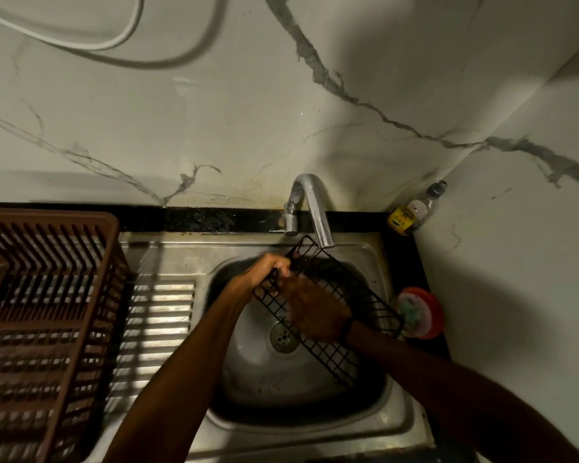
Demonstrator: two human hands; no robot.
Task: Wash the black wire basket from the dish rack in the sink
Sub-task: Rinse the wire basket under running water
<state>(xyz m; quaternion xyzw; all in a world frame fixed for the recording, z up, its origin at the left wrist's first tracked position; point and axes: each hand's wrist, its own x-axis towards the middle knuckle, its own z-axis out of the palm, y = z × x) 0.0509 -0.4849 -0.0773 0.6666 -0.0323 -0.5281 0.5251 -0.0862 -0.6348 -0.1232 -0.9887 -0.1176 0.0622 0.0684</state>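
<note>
The black wire basket (365, 295) is tilted over the steel sink (301, 426), its far corner just under the tap spout (318, 208). My left hand (269, 267) grips the basket's left rim with curled fingers. Inside the basket, my right hand (315, 312) lies palm down on the wire grid; its fingertips are hidden, so I cannot tell whether they curl around the wire or hold anything. A dark band sits on the right wrist. The sink's drain (283, 337) shows below the basket.
A brown plastic dish rack (41, 312) stands on the ribbed drainboard (154, 329) at the left. A red round holder with a green scrubber (420, 312) sits at the sink's right edge. A dish soap bottle (413, 210) stands in the back corner by the marble wall.
</note>
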